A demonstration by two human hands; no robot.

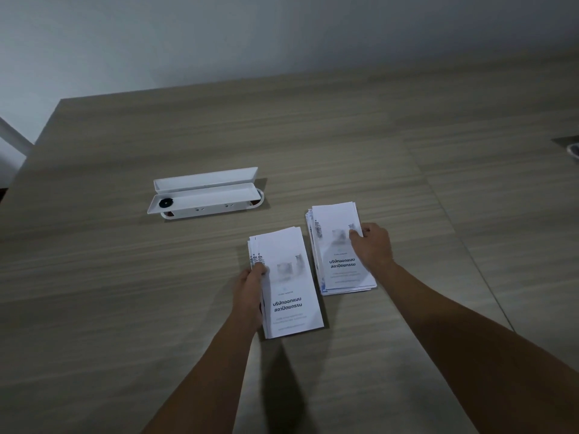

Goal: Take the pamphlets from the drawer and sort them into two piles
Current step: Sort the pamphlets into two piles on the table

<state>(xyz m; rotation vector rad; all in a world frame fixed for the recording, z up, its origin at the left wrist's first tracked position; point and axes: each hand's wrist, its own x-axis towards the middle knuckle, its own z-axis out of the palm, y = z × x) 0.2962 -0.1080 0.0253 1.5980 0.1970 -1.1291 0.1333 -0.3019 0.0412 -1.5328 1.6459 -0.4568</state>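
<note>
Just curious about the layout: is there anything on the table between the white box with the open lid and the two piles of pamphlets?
No. In the head view, only bare table separates the white box from the left pile and right pile.

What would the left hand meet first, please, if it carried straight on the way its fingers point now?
Probably nothing soon: the left hand points up the table past its pamphlet pile, and the white power box seems to lie left of that line, though depth is unclear.

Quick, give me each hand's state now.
Left hand: closed on the left stack of white paper pamphlets.
Right hand: grip on the right pamphlet stack.
</note>
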